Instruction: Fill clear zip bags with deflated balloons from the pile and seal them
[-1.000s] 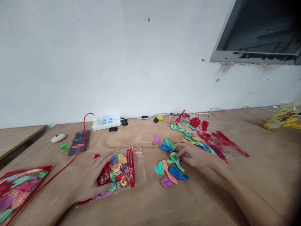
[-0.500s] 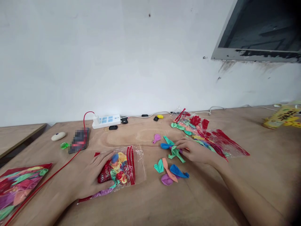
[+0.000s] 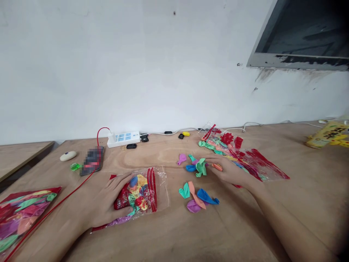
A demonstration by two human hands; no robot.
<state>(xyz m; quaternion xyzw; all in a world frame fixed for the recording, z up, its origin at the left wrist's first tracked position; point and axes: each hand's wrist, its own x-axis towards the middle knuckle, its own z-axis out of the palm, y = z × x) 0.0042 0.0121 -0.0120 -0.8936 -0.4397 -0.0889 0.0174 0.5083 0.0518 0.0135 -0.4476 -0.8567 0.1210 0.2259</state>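
My left hand [image 3: 105,203] lies flat with fingers spread on a clear, red-trimmed bag of balloons [image 3: 140,193]. My right hand [image 3: 225,169] reaches over a small heap of loose balloons, its fingertips partly hidden. An orange balloon [image 3: 217,167] shows between its fingers and thumb. Touching its fingertips is a green balloon [image 3: 201,167], with a blue balloon [image 3: 191,168] beside it. A purple balloon [image 3: 181,159] lies to the left. Nearer me lie a teal balloon [image 3: 184,190], a peach balloon [image 3: 196,196], a dark blue balloon [image 3: 207,197] and another purple balloon [image 3: 193,206].
Behind my right hand lies an opened balloon bag [image 3: 256,163]. Another balloon bag [image 3: 29,211] sits at far left, crossed by a red cable [image 3: 62,202]. A phone [image 3: 92,161], power strip [image 3: 124,139], white oval object [image 3: 68,156] and yellow package [image 3: 325,134] are on the table.
My right hand has shifted slightly right, and its fingers look straighter. The green balloon is bunched higher up, and the orange balloon has come into sight. My left hand stays on the bag.
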